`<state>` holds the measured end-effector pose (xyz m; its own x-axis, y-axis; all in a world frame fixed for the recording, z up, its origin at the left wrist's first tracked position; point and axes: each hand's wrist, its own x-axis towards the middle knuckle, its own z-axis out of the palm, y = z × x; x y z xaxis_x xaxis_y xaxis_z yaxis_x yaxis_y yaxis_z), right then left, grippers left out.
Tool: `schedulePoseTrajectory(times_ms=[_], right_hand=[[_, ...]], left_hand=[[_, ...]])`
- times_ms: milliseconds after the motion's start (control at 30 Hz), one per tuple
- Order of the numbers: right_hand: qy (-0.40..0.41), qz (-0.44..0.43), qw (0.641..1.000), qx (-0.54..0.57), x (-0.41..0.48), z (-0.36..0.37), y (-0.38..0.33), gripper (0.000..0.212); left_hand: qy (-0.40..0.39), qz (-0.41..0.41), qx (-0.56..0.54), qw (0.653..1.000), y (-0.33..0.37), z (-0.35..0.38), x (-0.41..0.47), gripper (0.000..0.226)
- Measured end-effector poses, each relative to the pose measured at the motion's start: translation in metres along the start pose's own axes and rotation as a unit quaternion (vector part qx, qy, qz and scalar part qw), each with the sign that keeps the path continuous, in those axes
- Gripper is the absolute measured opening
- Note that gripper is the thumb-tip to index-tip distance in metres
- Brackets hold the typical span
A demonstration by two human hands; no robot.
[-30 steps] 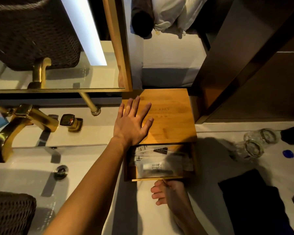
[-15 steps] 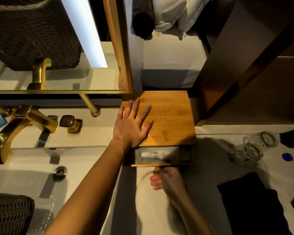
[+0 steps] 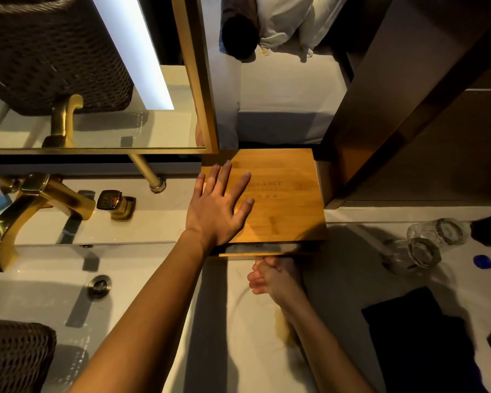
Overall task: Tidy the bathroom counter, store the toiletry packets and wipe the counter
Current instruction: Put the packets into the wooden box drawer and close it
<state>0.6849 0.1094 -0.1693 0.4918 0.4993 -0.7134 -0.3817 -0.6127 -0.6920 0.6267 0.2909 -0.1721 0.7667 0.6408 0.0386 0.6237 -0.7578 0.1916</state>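
Observation:
A bamboo box point(image 3: 284, 211) with an engraved top stands at the back of the white counter point(image 3: 244, 330), against the mirror frame. My left hand point(image 3: 219, 205) lies flat on its top, fingers spread. The drawer point(image 3: 267, 253) juts out only as a thin strip at the box's front; the toiletry packets inside are hidden. My right hand point(image 3: 272, 276) presses against the drawer's front edge, fingers loosely curled, with nothing held in it.
Left of the box are a gold faucet point(image 3: 31, 205), a gold knob point(image 3: 114, 202) and the sink basin point(image 3: 40, 293) with its drain. Two overturned glasses point(image 3: 425, 245), a blue cap point(image 3: 482, 261) and a dark folded cloth point(image 3: 420, 341) lie on the right. A woven basket point(image 3: 14, 355) sits bottom left.
The drawer has slid nearly all the way into the box, pushed by my right hand. The packets that showed earlier are now out of sight. My left hand stayed flat on the top.

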Motion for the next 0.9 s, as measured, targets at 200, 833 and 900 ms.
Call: schedulePoseTrajectory(times_ms=[200, 833, 900], right_hand=[[-0.010, 0.005, 1.000, 0.006, 0.010, 0.003, -0.013, 0.027], [-0.091, -0.018, 0.993, -0.077, 0.012, -0.019, -0.019, 0.034], [-0.039, -0.094, 0.969, -0.225, 0.012, -0.033, -0.007, 0.046]], left_hand=[[0.001, 0.002, 0.001, 1.000, 0.000, -0.001, 0.000, 0.063], [-0.032, -0.047, 0.007, 0.998, 0.009, -0.001, -0.016, 0.066], [-0.048, -0.062, 0.006, 0.997, 0.012, -0.001, -0.030, 0.064]])
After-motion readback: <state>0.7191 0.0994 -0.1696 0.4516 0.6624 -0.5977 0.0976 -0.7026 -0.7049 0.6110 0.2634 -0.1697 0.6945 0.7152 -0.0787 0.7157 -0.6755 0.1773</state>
